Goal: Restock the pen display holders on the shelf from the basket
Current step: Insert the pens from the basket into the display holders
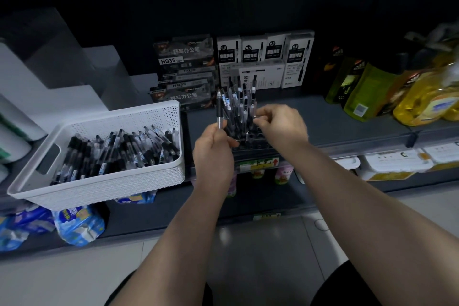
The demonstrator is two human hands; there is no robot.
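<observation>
Both hands at the pen holder (252, 143), centre of the frame.
The left hand (213, 150) grips one pen (219, 110) upright by the holder's left edge on the shelf (335, 122). The right hand (279, 123) curls its fingers among the standing pens (242, 104); whether they pinch one, I cannot tell. The white basket (104, 189), centre left, holds loose pens (119, 149).

The scene is dim, and the back of the shelf (347, 117) sinks almost to black. What light there is falls from above and in front, so the white basket (99, 189), the forearms (372, 206) and the pale floor (260, 243) are brightest. The floor carries soft reflections. Wide-angle distortion bows the shelf edges. The yellow bottles (427, 102) at the right are smeared with blur and the pens (238, 102) look soft, but print on the central boxes (250, 51) stays legible.
</observation>
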